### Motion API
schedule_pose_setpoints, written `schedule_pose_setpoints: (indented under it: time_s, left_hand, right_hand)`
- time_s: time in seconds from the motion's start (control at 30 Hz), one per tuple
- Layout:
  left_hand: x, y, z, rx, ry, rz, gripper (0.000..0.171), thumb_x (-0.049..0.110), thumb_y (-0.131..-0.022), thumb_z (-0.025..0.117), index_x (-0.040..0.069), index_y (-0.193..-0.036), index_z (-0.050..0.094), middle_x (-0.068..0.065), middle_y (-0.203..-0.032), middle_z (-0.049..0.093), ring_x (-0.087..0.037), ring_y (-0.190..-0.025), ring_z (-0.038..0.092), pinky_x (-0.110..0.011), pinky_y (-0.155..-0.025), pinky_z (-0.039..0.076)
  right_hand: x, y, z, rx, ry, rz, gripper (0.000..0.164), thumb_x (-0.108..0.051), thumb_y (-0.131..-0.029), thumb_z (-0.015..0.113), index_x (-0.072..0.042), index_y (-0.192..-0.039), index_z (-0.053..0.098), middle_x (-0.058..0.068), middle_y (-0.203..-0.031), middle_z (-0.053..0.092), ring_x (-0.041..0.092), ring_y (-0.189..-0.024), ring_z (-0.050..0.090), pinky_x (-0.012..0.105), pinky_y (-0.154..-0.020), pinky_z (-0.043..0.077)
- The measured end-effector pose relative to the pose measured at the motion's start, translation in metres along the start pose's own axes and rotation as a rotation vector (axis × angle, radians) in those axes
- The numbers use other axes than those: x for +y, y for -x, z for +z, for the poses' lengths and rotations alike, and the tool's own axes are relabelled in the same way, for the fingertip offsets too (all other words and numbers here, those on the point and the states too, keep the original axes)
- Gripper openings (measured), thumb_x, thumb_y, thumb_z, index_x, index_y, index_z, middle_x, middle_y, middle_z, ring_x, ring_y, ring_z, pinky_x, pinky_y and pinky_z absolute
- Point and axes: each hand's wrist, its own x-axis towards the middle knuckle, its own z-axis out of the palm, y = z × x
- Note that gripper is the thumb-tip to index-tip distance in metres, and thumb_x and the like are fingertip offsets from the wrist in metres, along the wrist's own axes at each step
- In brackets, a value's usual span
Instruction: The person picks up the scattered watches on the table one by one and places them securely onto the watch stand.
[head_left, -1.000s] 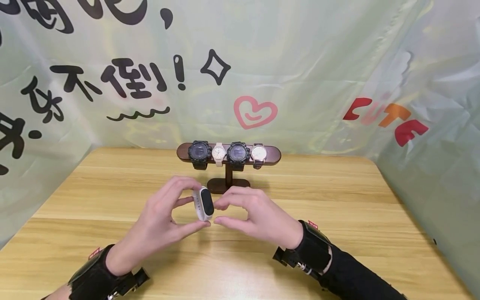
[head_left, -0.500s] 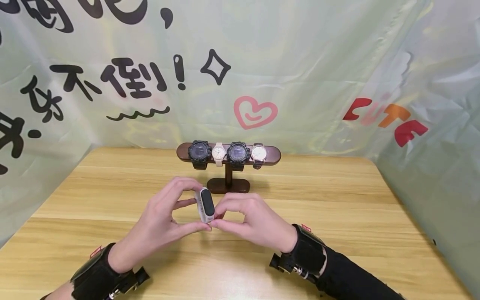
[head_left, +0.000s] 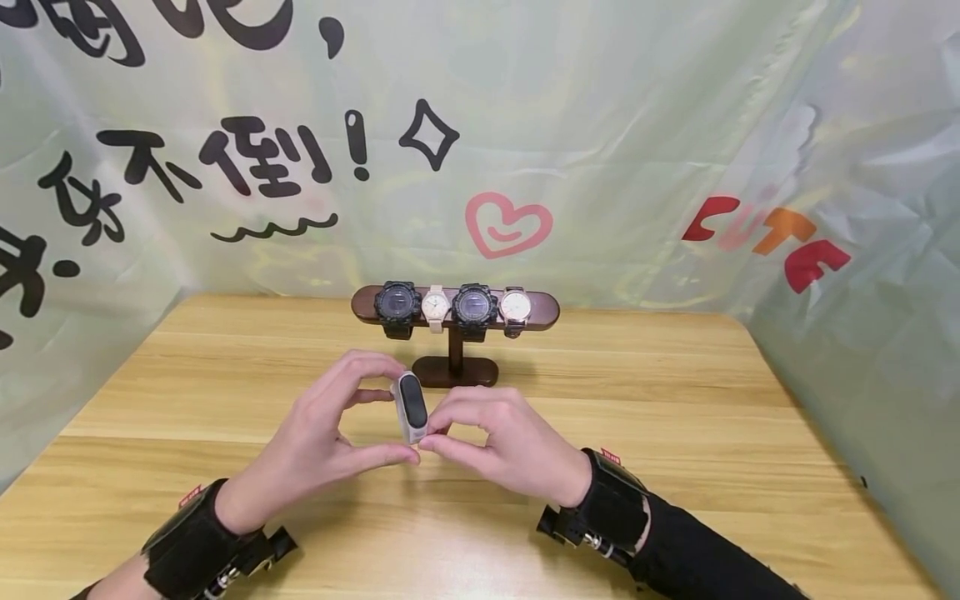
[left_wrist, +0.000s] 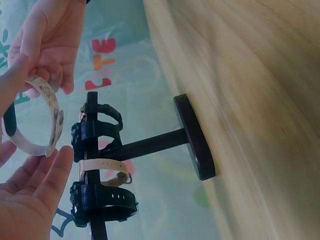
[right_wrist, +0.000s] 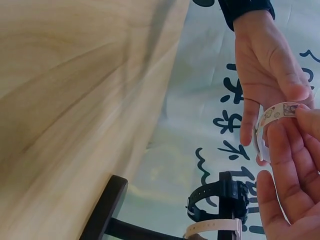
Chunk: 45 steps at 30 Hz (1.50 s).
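A white fitness band (head_left: 412, 407) with a black oval screen is held above the table, its strap forming a loop. My left hand (head_left: 318, 421) holds it from the left, fingertips at its top end and thumb by its lower end. My right hand (head_left: 502, 435) pinches the lower end of the strap between thumb and fingers. In the left wrist view the strap (left_wrist: 54, 107) shows small printed pictures on its pale surface. The right wrist view shows the right thumb and fingers on the printed strap (right_wrist: 272, 114), with the left hand (right_wrist: 265, 60) beyond.
Behind the hands stands a dark wooden watch stand (head_left: 455, 350). Its bar carries a black digital watch (head_left: 397, 303), a pink-strapped watch (head_left: 436, 307), another black digital watch (head_left: 474, 307) and a round pale-dialled watch (head_left: 515, 308). A printed cloth (head_left: 615, 150) hangs behind the wooden table (head_left: 637, 400).
My right hand has moved down and left from beside the band and now pinches its lower end. The left hand keeps its hold, nearly still. The watches on the stand have not moved.
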Motion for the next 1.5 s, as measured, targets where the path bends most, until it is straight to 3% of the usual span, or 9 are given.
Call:
schedule_pose_setpoints:
  time_s: [0.37, 0.63, 0.8, 0.93, 1.1, 1.37, 1.5]
  left_hand:
    - [-0.008, -0.005, -0.012, 0.034, -0.090, 0.009, 0.067, 0.051, -0.097, 0.075, 0.002, -0.140, 0.061, -0.012, -0.133, 0.067, -0.019, -0.119, 0.066, -0.020, -0.096, 0.061]
    - [-0.018, -0.012, -0.024, 0.090, -0.245, 0.027, 0.069, 0.059, -0.100, 0.068, 0.000, -0.137, 0.064, -0.011, -0.128, 0.069, -0.022, -0.115, 0.066, -0.017, -0.094, 0.056]
    - [-0.027, -0.015, -0.031, 0.109, -0.277, -0.009, 0.068, 0.059, -0.100, 0.067, 0.001, -0.136, 0.065, -0.013, -0.128, 0.069, -0.022, -0.115, 0.065, -0.013, -0.094, 0.054]
    - [-0.035, -0.020, -0.038, 0.118, -0.298, -0.050, 0.056, 0.040, -0.096, 0.082, 0.004, -0.136, 0.066, -0.012, -0.129, 0.069, -0.023, -0.116, 0.063, -0.013, -0.093, 0.052]
    - [-0.046, -0.024, -0.043, 0.134, -0.362, -0.115, 0.060, 0.007, -0.083, 0.090, 0.003, -0.137, 0.066, -0.013, -0.127, 0.069, -0.025, -0.116, 0.063, -0.011, -0.091, 0.052]
    - [-0.062, -0.029, -0.043, 0.151, -0.418, -0.228, 0.056, 0.006, -0.089, 0.085, 0.001, -0.140, 0.063, -0.017, -0.135, 0.066, -0.030, -0.119, 0.064, -0.018, -0.089, 0.054]
    - [-0.066, -0.030, -0.042, 0.133, -0.416, -0.275, 0.059, 0.005, -0.090, 0.084, 0.003, -0.144, 0.061, -0.017, -0.139, 0.064, -0.032, -0.119, 0.065, -0.033, -0.089, 0.060]
  right_hand:
    - [0.002, 0.001, -0.008, 0.042, 0.040, 0.043, 0.004, -0.016, -0.101, 0.077, -0.015, -0.099, 0.080, -0.007, -0.098, 0.077, 0.000, -0.088, 0.064, 0.014, -0.074, 0.055]
    - [0.006, 0.003, -0.015, 0.053, 0.051, 0.073, 0.002, -0.013, -0.100, 0.077, -0.014, -0.101, 0.079, -0.007, -0.099, 0.077, 0.002, -0.091, 0.067, 0.017, -0.080, 0.058]
    - [0.008, 0.004, -0.019, 0.058, 0.075, 0.080, 0.004, -0.016, -0.102, 0.075, -0.014, -0.102, 0.079, -0.007, -0.100, 0.076, 0.001, -0.093, 0.067, 0.018, -0.080, 0.058]
    - [0.010, 0.005, -0.020, 0.060, 0.086, 0.084, 0.003, -0.016, -0.102, 0.075, -0.015, -0.102, 0.078, -0.007, -0.100, 0.075, 0.001, -0.090, 0.065, 0.017, -0.075, 0.055]
    - [0.012, 0.005, -0.023, 0.071, 0.098, 0.073, 0.004, -0.012, -0.100, 0.077, -0.014, -0.103, 0.078, -0.005, -0.100, 0.076, 0.002, -0.090, 0.067, 0.016, -0.075, 0.056]
    - [0.017, 0.012, -0.034, 0.086, 0.126, 0.094, 0.003, -0.012, -0.101, 0.076, -0.014, -0.104, 0.077, -0.006, -0.100, 0.076, 0.003, -0.092, 0.068, 0.022, -0.077, 0.059]
    - [0.020, 0.017, -0.042, 0.097, 0.126, 0.119, 0.003, -0.014, -0.102, 0.074, -0.013, -0.104, 0.077, -0.006, -0.101, 0.076, 0.003, -0.093, 0.069, 0.023, -0.077, 0.060]
